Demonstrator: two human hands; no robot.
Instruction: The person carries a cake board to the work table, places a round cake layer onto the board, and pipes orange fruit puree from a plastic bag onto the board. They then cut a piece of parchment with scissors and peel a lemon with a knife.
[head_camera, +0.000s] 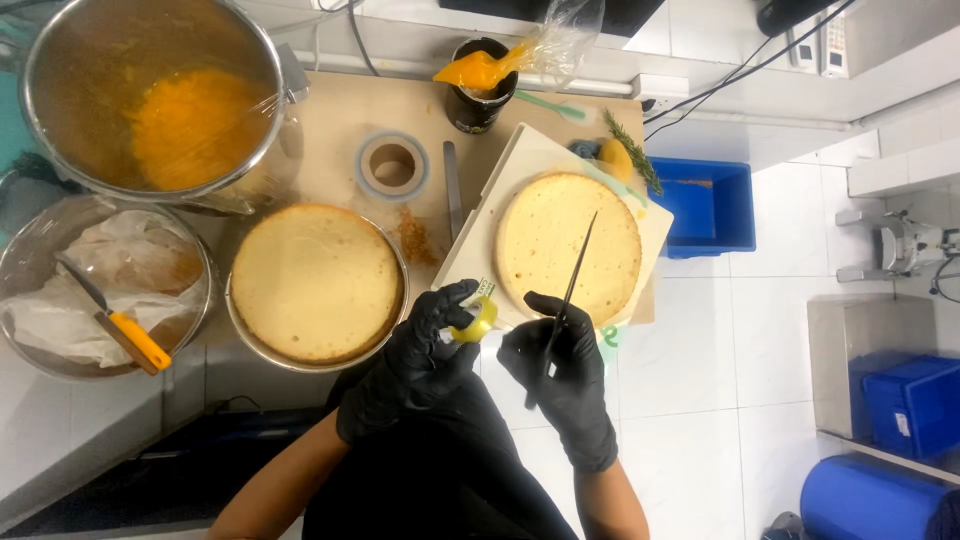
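My left hand (425, 355) in a black glove holds a small yellow piece (476, 322) with a green label on top, just off the near edge of a white board (520, 160). My right hand (560, 370), also gloved, grips a thin dark knife (572, 275) whose blade points up over a round pale sponge cake (568, 246) lying on that board. A second round sponge cake (316, 283) sits in a metal pan to the left.
A large steel bowl with orange filling (190, 125) under film stands at the back left. Below it a bowl holds crumpled paper and an orange-handled scraper (135, 340). A tape roll (392, 166), a dark cup with a piping bag (480, 72), a rosemary sprig (632, 150) and blue bins (710, 205) lie around.
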